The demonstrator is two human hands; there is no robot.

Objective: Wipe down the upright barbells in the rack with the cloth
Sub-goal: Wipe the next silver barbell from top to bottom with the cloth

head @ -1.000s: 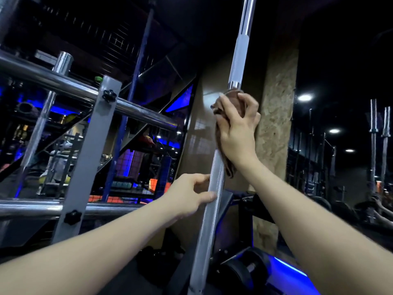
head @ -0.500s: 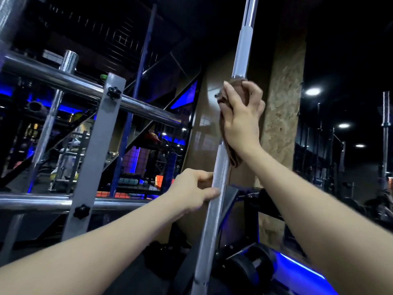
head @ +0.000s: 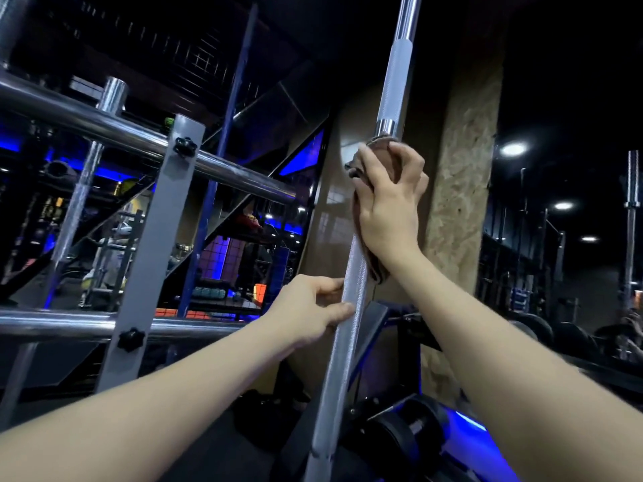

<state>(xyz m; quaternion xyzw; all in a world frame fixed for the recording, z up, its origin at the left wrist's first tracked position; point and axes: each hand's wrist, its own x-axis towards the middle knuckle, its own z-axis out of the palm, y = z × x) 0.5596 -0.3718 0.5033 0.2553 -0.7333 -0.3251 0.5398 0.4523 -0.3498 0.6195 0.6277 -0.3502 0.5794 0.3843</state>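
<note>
- The right hand point(head: 389, 203) sits just right of centre, fingers curled round a brown cloth point(head: 365, 217) and clamping it against the upright barbell point(head: 351, 293).
- The cloth bunches above the knuckles at about 12 o'clock of the hand, and a loose tail hangs below the wrist at about 6 o'clock.
- The left hand point(head: 313, 307) is at about 7 o'clock from the right one, lower on the same bar; its thumb and fingers pinch the knurled shaft from the left side.
- The barbell runs from the bottom centre up to the top edge at about 1 o'clock, leaning slightly to the right. Above the cloth a smooth shiny ring shows, then a pale knurled band, then polished steel.
- At 9 o'clock of the hands stands the rack point(head: 153, 238): a grey flat upright with two black knobs point(head: 185, 146), crossed by two chrome horizontal rails.
- A second barbell point(head: 80, 189) stands upright behind the rails, at about 10 o'clock, its capped end poking above the upper rail.
- At 3 o'clock, behind the right forearm, rises a speckled stone-look pillar point(head: 459, 189).
- Further out at 3 o'clock, more upright bars point(head: 631, 217) stand in the dark, under round ceiling lights point(head: 513, 148).
- At 5 o'clock, low down, a black weight plate point(head: 400, 443) lies beside a blue glow on the floor.
</note>
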